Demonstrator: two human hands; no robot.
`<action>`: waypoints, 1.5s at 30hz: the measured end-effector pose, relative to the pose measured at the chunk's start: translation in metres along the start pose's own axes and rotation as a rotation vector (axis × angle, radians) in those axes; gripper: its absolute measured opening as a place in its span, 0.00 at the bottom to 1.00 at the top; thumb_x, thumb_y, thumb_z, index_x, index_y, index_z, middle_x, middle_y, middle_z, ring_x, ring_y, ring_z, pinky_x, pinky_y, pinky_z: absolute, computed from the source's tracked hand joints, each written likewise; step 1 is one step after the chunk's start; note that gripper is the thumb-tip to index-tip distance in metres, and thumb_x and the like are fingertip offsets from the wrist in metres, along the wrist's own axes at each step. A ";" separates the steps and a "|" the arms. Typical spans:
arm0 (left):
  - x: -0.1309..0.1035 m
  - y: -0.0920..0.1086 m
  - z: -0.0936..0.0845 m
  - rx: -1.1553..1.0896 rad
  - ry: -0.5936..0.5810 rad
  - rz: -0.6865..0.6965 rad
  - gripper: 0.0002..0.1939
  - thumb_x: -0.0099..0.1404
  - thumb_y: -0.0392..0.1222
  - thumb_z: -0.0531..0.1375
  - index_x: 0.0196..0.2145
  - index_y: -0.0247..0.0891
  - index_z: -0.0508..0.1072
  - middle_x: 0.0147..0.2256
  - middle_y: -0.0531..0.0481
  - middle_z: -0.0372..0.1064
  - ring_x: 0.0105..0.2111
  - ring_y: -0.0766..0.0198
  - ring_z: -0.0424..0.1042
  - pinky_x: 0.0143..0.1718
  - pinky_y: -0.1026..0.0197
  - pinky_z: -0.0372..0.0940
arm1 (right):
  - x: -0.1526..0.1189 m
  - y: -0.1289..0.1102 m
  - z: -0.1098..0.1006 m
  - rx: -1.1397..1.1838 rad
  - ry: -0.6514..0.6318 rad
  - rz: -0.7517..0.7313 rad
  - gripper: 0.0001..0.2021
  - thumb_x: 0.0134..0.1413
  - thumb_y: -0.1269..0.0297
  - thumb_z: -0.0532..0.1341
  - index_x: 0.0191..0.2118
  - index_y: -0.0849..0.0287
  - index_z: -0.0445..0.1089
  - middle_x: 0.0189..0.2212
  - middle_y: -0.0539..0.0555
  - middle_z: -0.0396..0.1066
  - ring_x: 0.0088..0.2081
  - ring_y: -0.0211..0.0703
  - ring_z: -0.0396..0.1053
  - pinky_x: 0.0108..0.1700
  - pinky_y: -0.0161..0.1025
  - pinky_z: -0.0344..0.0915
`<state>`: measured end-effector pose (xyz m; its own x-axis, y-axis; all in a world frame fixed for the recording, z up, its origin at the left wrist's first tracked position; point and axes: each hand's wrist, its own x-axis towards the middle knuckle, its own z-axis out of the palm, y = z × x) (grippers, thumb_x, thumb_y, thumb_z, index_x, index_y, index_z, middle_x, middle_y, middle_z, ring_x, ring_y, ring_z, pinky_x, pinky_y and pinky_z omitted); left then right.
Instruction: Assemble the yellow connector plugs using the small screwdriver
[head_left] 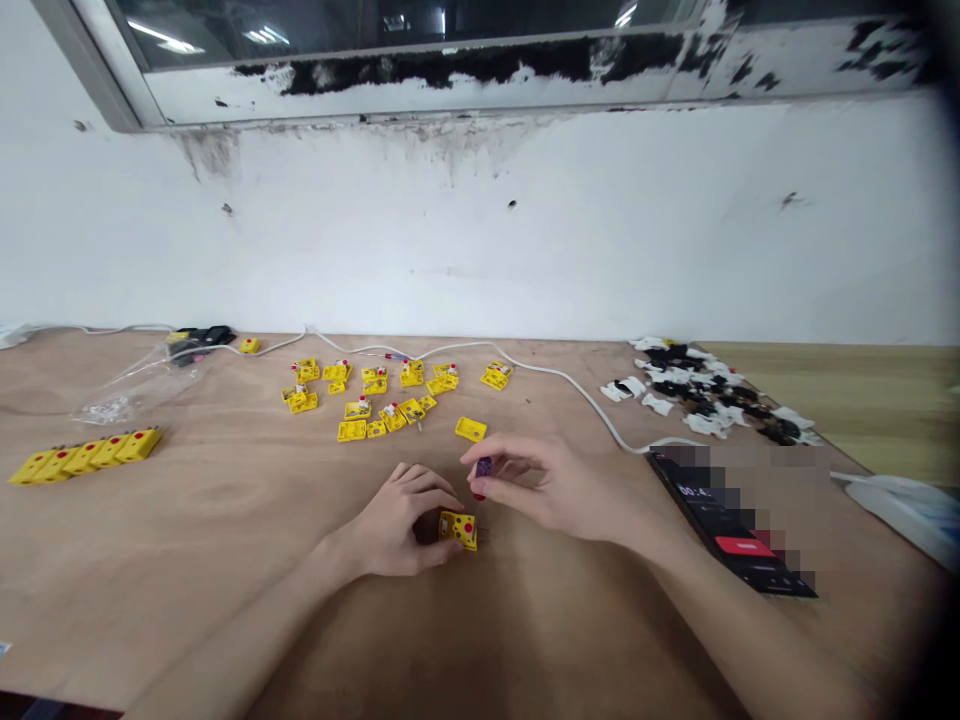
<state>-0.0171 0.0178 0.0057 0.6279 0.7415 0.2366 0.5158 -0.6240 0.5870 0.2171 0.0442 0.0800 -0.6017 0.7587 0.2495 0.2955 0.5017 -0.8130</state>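
Note:
My left hand point(401, 520) is closed on a small yellow case point(463, 530) with red dots, its thumb and fingers at the case's left side. Thin metal pins stick out of the case on the right. Just above and right of it, my right hand point(536, 483) pinches a small dark purple and red piece point(483, 474) between thumb and forefinger. The piece is apart from the case. A yellow cover point(470, 429) lies on the table beyond my hands.
Several opened yellow cases point(375, 380) lie farther back, with a row of yellow cases point(86, 456) at left. A white cable point(570, 378) crosses behind. At right are black and white pieces point(701, 390) and a phone point(739, 545). A plastic bag point(139, 385) lies back left.

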 end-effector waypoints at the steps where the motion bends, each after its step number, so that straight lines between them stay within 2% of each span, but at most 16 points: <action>1: 0.000 0.000 0.001 0.001 -0.001 0.002 0.17 0.61 0.45 0.67 0.48 0.46 0.75 0.48 0.49 0.73 0.49 0.56 0.69 0.53 0.52 0.58 | 0.000 0.000 0.001 0.000 -0.003 -0.005 0.10 0.59 0.63 0.65 0.47 0.53 0.76 0.38 0.51 0.80 0.35 0.42 0.78 0.39 0.38 0.75; 10: 0.000 -0.001 0.001 0.023 -0.007 0.025 0.14 0.62 0.44 0.66 0.46 0.45 0.76 0.43 0.50 0.74 0.46 0.58 0.70 0.53 0.53 0.57 | 0.003 0.003 0.006 -0.050 -0.023 -0.041 0.10 0.60 0.65 0.64 0.47 0.54 0.76 0.35 0.51 0.79 0.33 0.40 0.77 0.37 0.36 0.74; 15: 0.000 -0.001 0.003 0.028 0.001 0.029 0.13 0.61 0.44 0.66 0.45 0.44 0.76 0.43 0.50 0.75 0.46 0.57 0.71 0.53 0.53 0.58 | 0.003 0.005 0.006 -0.049 0.008 -0.051 0.10 0.60 0.64 0.65 0.47 0.53 0.76 0.36 0.51 0.80 0.34 0.40 0.77 0.37 0.36 0.74; 22: 0.000 -0.002 0.002 0.034 -0.005 0.032 0.14 0.62 0.45 0.66 0.46 0.44 0.77 0.41 0.49 0.75 0.46 0.57 0.71 0.52 0.53 0.58 | 0.003 0.003 0.007 -0.072 -0.016 -0.068 0.10 0.61 0.65 0.64 0.47 0.53 0.76 0.35 0.50 0.80 0.33 0.39 0.77 0.37 0.36 0.74; 28: 0.000 -0.002 0.003 0.036 -0.005 0.027 0.14 0.63 0.46 0.66 0.47 0.45 0.76 0.46 0.48 0.74 0.49 0.55 0.69 0.53 0.52 0.58 | 0.003 0.000 0.006 -0.064 -0.044 -0.109 0.13 0.62 0.65 0.63 0.52 0.51 0.75 0.40 0.51 0.80 0.37 0.40 0.77 0.38 0.36 0.74; 31: 0.000 -0.002 0.003 0.038 -0.008 0.024 0.14 0.63 0.47 0.66 0.46 0.44 0.76 0.45 0.48 0.75 0.48 0.55 0.70 0.53 0.52 0.59 | 0.003 0.001 0.006 -0.056 -0.009 -0.126 0.11 0.61 0.63 0.65 0.49 0.50 0.76 0.37 0.50 0.80 0.35 0.40 0.77 0.39 0.36 0.73; 33: 0.000 -0.002 0.003 0.040 -0.011 0.023 0.15 0.63 0.47 0.66 0.47 0.44 0.76 0.45 0.47 0.75 0.48 0.55 0.70 0.53 0.52 0.59 | 0.004 0.000 0.006 -0.083 -0.019 -0.179 0.10 0.61 0.63 0.65 0.47 0.51 0.77 0.38 0.50 0.80 0.36 0.40 0.77 0.42 0.37 0.73; 37: 0.000 -0.002 0.002 0.045 -0.011 0.025 0.15 0.63 0.46 0.66 0.47 0.44 0.76 0.48 0.47 0.74 0.50 0.54 0.69 0.54 0.52 0.58 | 0.004 0.000 0.007 -0.032 -0.080 -0.189 0.14 0.63 0.68 0.62 0.53 0.50 0.74 0.43 0.51 0.79 0.39 0.40 0.77 0.43 0.37 0.73; 39: 0.000 -0.002 0.003 0.044 -0.011 0.030 0.14 0.63 0.46 0.66 0.46 0.43 0.76 0.48 0.47 0.74 0.49 0.55 0.70 0.53 0.52 0.58 | 0.004 0.001 0.008 -0.013 -0.046 -0.177 0.11 0.62 0.66 0.65 0.49 0.51 0.76 0.39 0.51 0.79 0.36 0.39 0.76 0.40 0.36 0.73; 41: 0.001 -0.003 0.003 0.044 -0.012 0.032 0.14 0.63 0.47 0.66 0.45 0.43 0.76 0.46 0.47 0.74 0.47 0.56 0.70 0.52 0.53 0.58 | 0.005 0.001 0.008 -0.047 -0.032 -0.204 0.09 0.60 0.65 0.66 0.46 0.54 0.77 0.38 0.53 0.78 0.37 0.40 0.75 0.41 0.37 0.72; 45: 0.001 -0.003 0.003 0.041 -0.018 0.023 0.14 0.63 0.47 0.66 0.46 0.43 0.76 0.47 0.48 0.74 0.49 0.55 0.69 0.54 0.53 0.57 | 0.005 0.000 0.005 -0.048 -0.119 -0.245 0.14 0.64 0.72 0.62 0.53 0.56 0.74 0.44 0.55 0.78 0.42 0.41 0.75 0.46 0.38 0.71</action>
<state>-0.0163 0.0196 0.0025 0.6500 0.7224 0.2360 0.5239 -0.6509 0.5494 0.2103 0.0457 0.0782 -0.7416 0.5595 0.3702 0.1636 0.6860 -0.7090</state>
